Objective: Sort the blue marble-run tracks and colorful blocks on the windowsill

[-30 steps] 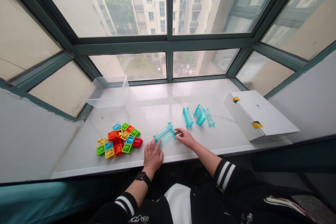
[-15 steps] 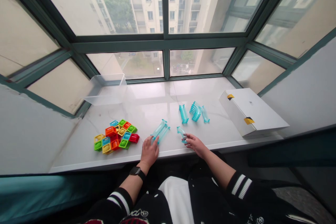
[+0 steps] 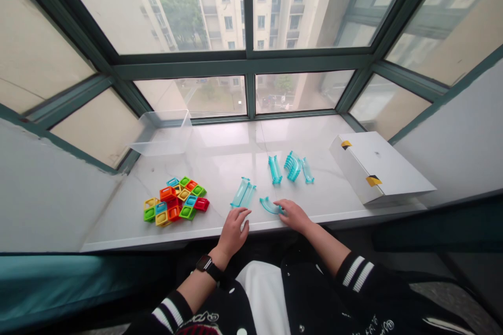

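Note:
My right hand (image 3: 293, 215) has its fingers closed on the right end of a clear blue curved track piece (image 3: 268, 205), which lies low over the sill. Just left of it, my left hand (image 3: 232, 231) is open, fingers stretched out and holding nothing. Right beyond its fingertips, two straight clear blue track pieces (image 3: 243, 193) lie side by side. Farther back are another straight piece group (image 3: 275, 170), a nested stack of curved pieces (image 3: 292, 166) and a single blue piece (image 3: 307, 171).
Colourful plastic blocks (image 3: 175, 201) form a pile on the left. Behind them stands a clear plastic bin (image 3: 161, 138). A white box (image 3: 383, 167) with yellow-black tabs is at the right. The white sill (image 3: 220, 141) ends at window frames and a front edge.
My left hand has drawn off the straight track pieces, toward me and rightward. The curved piece in my right hand has turned from upright to nearly flat.

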A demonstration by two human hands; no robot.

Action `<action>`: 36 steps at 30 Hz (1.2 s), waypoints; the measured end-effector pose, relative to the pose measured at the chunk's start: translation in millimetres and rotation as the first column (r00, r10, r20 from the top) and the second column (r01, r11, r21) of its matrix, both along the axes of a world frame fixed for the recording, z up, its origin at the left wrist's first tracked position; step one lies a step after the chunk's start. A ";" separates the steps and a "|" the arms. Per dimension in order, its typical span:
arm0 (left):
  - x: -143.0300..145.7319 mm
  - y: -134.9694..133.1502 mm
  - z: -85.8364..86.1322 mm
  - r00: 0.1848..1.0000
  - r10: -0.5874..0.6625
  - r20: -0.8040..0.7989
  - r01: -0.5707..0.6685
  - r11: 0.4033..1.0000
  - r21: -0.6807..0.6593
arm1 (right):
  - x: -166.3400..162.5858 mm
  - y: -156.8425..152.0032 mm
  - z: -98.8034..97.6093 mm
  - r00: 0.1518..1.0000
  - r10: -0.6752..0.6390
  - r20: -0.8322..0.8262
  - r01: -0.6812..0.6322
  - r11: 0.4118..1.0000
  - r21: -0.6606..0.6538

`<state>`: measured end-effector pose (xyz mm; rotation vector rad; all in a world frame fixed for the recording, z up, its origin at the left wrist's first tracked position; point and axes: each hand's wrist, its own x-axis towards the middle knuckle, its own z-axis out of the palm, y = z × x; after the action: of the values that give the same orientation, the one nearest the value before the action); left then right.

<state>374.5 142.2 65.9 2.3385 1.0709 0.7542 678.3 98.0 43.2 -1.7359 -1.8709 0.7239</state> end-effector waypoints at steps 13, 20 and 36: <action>67.5 13.5 -25.3 0.991 -0.132 -0.036 0.122 0.970 -0.208 | -11.7 -23.1 5.5 0.994 -0.038 0.101 0.038 0.999 0.001; 68.7 5.6 -19.0 0.983 -0.161 0.086 0.179 0.944 -0.277 | 6.0 -22.9 -12.7 0.972 -0.205 0.117 0.200 0.979 0.046; 85.9 11.8 -36.4 0.996 -0.073 0.054 0.090 0.879 -0.469 | -26.6 -28.3 -4.6 0.976 -0.183 0.120 0.181 0.983 0.028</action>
<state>460.5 154.0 29.5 1.9305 1.0003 0.4363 651.7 69.7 38.6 -1.9485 -1.7601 0.5406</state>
